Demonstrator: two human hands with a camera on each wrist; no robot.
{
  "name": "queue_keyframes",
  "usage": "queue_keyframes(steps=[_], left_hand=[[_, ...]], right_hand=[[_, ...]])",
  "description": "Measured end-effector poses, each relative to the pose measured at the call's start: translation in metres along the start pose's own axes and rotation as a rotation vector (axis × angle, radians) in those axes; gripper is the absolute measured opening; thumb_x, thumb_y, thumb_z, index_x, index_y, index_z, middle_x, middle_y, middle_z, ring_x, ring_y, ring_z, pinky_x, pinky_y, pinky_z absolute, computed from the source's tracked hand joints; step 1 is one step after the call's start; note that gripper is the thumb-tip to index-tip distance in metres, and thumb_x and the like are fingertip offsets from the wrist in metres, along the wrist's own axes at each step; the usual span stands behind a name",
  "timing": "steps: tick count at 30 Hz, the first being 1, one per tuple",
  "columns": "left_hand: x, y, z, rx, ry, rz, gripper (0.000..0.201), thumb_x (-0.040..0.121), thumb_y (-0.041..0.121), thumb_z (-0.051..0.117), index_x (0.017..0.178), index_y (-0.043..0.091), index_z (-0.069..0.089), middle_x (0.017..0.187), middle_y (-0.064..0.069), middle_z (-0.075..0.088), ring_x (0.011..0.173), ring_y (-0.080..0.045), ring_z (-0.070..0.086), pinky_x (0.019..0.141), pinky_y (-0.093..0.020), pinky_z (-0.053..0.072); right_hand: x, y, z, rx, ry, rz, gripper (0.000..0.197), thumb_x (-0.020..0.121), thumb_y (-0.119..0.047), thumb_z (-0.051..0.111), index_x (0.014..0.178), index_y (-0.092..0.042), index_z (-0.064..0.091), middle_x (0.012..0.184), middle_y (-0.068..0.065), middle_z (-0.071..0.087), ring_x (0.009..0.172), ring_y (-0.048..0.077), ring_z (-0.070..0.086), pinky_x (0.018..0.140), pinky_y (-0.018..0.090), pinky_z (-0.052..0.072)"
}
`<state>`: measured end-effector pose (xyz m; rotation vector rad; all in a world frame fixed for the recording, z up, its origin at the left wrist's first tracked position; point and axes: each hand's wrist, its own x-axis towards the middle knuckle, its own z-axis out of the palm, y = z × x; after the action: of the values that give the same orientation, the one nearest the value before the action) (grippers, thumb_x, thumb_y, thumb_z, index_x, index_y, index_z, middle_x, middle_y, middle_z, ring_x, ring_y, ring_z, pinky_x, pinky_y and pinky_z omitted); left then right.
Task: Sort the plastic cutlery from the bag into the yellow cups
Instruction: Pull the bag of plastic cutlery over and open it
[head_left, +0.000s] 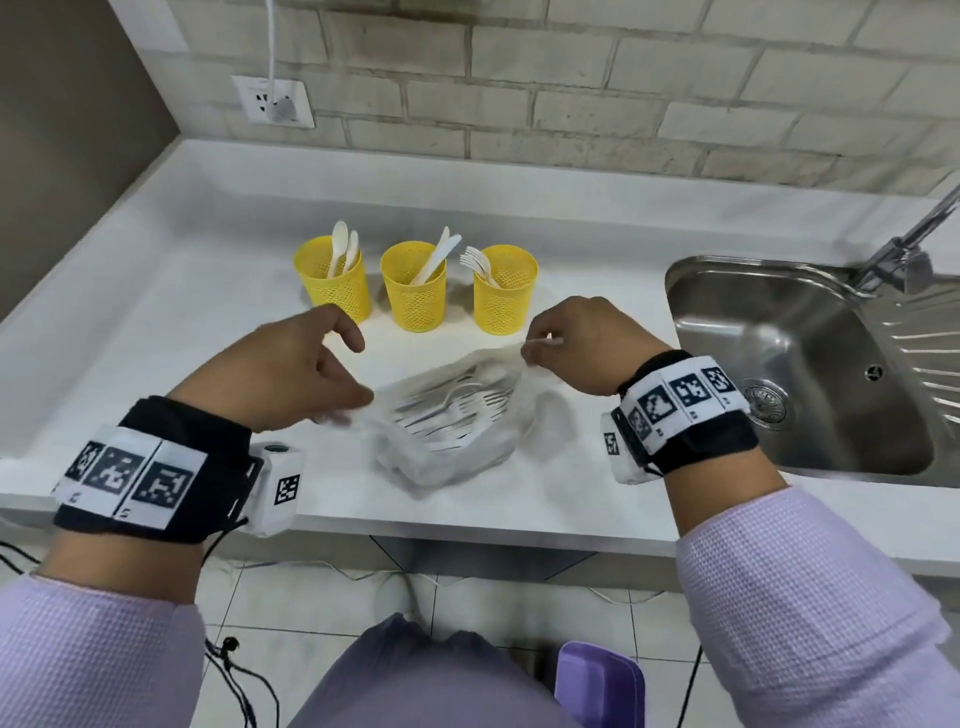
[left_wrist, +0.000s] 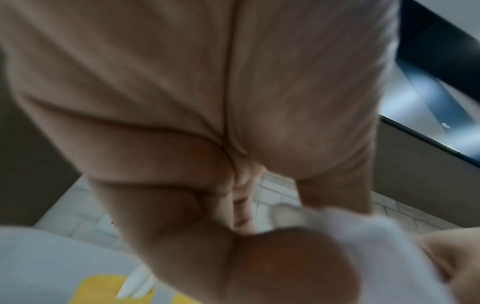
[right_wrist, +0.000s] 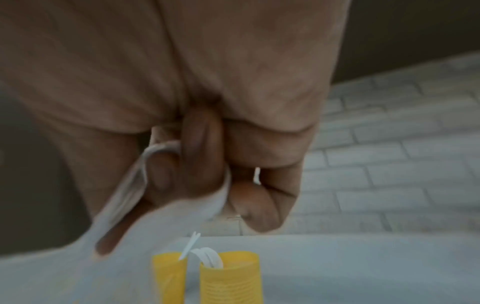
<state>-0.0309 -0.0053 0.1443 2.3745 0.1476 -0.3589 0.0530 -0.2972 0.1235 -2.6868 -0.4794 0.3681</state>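
Note:
A clear plastic bag (head_left: 447, 421) of white forks and other cutlery lies on the white counter (head_left: 156, 322), its mouth facing the cups. My left hand (head_left: 357, 401) pinches the bag's left edge between thumb and finger. My right hand (head_left: 531, 352) pinches the right edge and lifts it, so the mouth is spread. Behind stand three yellow mesh cups: the left cup (head_left: 332, 283) holds spoons, the middle cup (head_left: 414, 291) knives, the right cup (head_left: 505, 293) forks. The right wrist view shows my fingers (right_wrist: 202, 156) curled round bag film (right_wrist: 155, 226).
A steel sink (head_left: 675, 283) with a faucet (head_left: 904, 244) lies at the right, close to my right wrist. A brick wall with a socket (head_left: 272, 101) runs behind the cups. The counter's front edge is just below the bag. A purple stool (head_left: 597, 680) stands on the floor.

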Motion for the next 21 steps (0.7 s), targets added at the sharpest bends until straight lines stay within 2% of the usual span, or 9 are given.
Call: queue_keyframes(steps=[3,6,8,12,14,16,18,20,21], left_hand=[[-0.004,-0.009,0.007,0.030,-0.105,-0.046,0.048,0.073,0.031,0.092,0.107,0.038,0.060,0.081,0.004,0.078,0.063,-0.012,0.072,0.069,-0.033,0.056],[0.001,-0.022,0.012,0.310,-0.105,-0.085,0.020,0.077,0.031,0.088,0.088,0.037,0.072,0.075,0.006,0.074,0.068,-0.009,0.068,0.064,-0.030,0.049],[0.007,-0.031,0.016,0.267,-0.004,-0.089,0.013,0.086,0.028,0.079,0.074,0.026,0.076,0.068,0.003,0.074,0.069,-0.015,0.068,0.069,-0.034,0.054],[0.012,-0.039,0.027,-0.732,0.162,-0.138,0.014,0.098,0.014,0.066,0.097,0.002,0.075,0.092,-0.012,0.079,0.077,-0.017,0.075,0.070,-0.023,0.062],[0.014,-0.038,0.028,-1.168,0.117,-0.172,0.023,0.102,0.009,0.057,0.091,0.003,0.076,0.093,-0.011,0.077,0.080,-0.015,0.077,0.073,-0.025,0.063],[0.017,-0.038,0.030,-1.419,0.064,-0.194,0.034,0.101,0.009,0.054,0.077,0.006,0.079,0.086,-0.008,0.077,0.081,-0.013,0.077,0.075,-0.031,0.064],[0.020,-0.040,0.033,-1.610,0.031,-0.237,0.007,0.078,0.003,0.078,0.072,0.005,0.078,0.079,-0.004,0.074,0.075,-0.011,0.076,0.074,-0.037,0.065],[0.023,-0.047,0.040,-1.822,-0.022,-0.245,0.044,0.039,-0.010,0.095,0.075,0.001,0.072,0.072,-0.002,0.067,0.061,-0.011,0.068,0.069,-0.039,0.065],[0.026,-0.051,0.043,-1.914,-0.034,-0.255,0.054,0.032,-0.016,0.092,0.077,0.001,0.068,0.068,-0.001,0.061,0.055,-0.011,0.061,0.067,-0.036,0.064]], right_hand=[[-0.001,0.010,0.006,0.238,0.143,-0.017,0.023,0.098,-0.015,0.055,0.081,-0.019,0.070,0.083,-0.009,0.059,0.081,0.013,0.059,0.068,0.021,0.041],[-0.003,0.013,0.019,0.640,0.263,0.126,0.023,0.097,-0.011,0.050,0.079,-0.016,0.065,0.085,0.000,0.071,0.081,0.024,0.071,0.079,0.037,0.054],[-0.008,0.009,0.027,0.992,0.252,0.216,0.018,0.100,-0.009,0.048,0.086,-0.008,0.061,0.087,0.012,0.074,0.077,0.026,0.073,0.077,0.045,0.059],[-0.013,0.006,0.041,1.571,0.217,0.234,0.013,0.104,-0.007,0.051,0.095,-0.004,0.060,0.093,0.016,0.077,0.089,0.032,0.074,0.083,0.046,0.059],[-0.012,0.008,0.049,1.764,0.246,0.199,0.016,0.105,-0.005,0.049,0.095,-0.001,0.062,0.092,0.016,0.076,0.089,0.029,0.074,0.078,0.042,0.060],[-0.010,0.011,0.057,1.877,0.261,0.178,0.022,0.106,-0.005,0.046,0.094,-0.001,0.063,0.089,0.014,0.077,0.089,0.025,0.074,0.076,0.036,0.060],[-0.009,0.013,0.063,1.987,0.237,0.153,0.022,0.106,-0.005,0.045,0.094,-0.002,0.063,0.084,0.011,0.077,0.089,0.023,0.074,0.077,0.034,0.060],[-0.008,0.018,0.067,2.097,0.218,0.133,0.023,0.103,-0.002,0.045,0.086,-0.004,0.061,0.073,0.006,0.071,0.080,0.020,0.073,0.076,0.030,0.060],[-0.007,0.019,0.069,2.135,0.222,0.144,0.024,0.100,0.001,0.046,0.081,-0.005,0.061,0.067,0.004,0.066,0.071,0.016,0.070,0.075,0.028,0.058]])
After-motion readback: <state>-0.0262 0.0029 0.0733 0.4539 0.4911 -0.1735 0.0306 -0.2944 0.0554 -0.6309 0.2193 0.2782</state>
